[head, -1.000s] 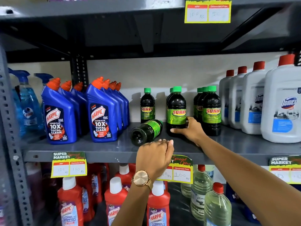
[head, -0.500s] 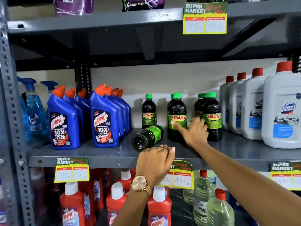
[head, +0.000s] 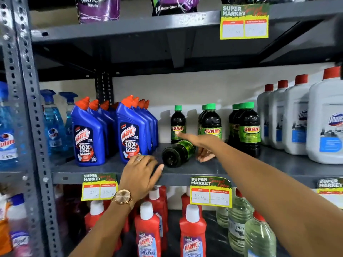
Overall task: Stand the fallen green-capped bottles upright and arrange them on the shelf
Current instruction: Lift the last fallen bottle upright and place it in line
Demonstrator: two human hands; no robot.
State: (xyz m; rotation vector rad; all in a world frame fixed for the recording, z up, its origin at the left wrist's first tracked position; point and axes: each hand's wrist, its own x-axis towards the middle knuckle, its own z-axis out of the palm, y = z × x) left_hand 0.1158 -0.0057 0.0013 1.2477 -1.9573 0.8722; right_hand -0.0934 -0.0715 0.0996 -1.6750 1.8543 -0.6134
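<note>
Grey metal supermarket shelf (head: 185, 175) runs across the middle of the frame, with yellow price tags (head: 210, 191) stuck on its front edge. Dead centre, one fallen Sunny bottle (head: 177, 153) lies on its side, dark base pointing out at the camera, cap end hidden behind it. Behind it a single upright Sunny bottle (head: 177, 125) stands near the back wall, and more green-capped ones (head: 245, 127) are grouped to the right of centre. Right hand (head: 201, 145) reaches in from the lower right, index finger stretched out to the upright bottle's label, other fingers curled down just right of the fallen one, not gripping anything. Left hand (head: 141, 173), gold watch (head: 122, 198) on the wrist, hovers at the shelf lip just left of the fallen bottle, fingers loosely spread, empty. Blue Harpic bottles (head: 87, 138) sit centre-left, white Domex jugs (head: 326, 127) at the right edge, red Harpic bottles (head: 192, 232) on the level below.
</note>
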